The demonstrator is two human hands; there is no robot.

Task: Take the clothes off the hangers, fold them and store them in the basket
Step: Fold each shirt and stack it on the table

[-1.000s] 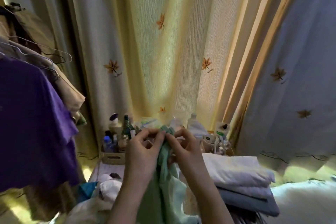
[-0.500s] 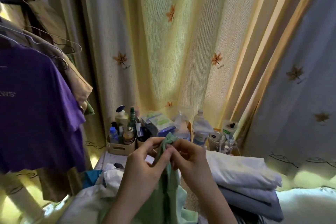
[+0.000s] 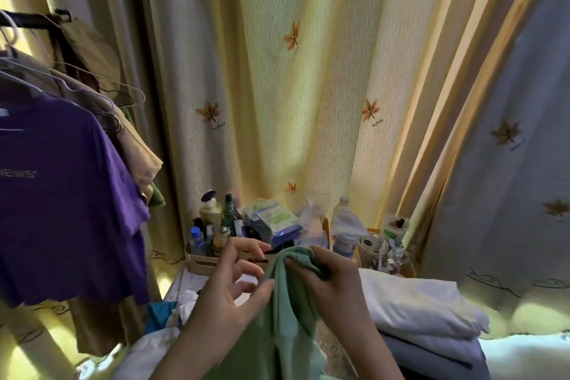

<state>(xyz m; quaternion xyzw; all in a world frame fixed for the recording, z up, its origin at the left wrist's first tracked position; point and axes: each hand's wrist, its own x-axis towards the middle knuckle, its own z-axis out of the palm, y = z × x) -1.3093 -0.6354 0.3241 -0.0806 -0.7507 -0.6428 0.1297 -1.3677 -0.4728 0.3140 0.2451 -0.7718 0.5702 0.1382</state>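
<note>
Green garment: one, lower centre. Far left, one purple T-shirt hangs, tan clothes behind it. Left hand loose, fingers spread, thumb touching the cloth. Right hand grips its bunched top. One bottle tray behind the hands. Folded linens lower right.

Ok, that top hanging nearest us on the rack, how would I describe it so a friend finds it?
Look left of the yellow leaf-print curtain to the black clothes rail. The frontmost garment hanging from it is the purple T-shirt. It is the only purple one, with pale lettering across the chest, while the clothes behind it are tan.
</note>
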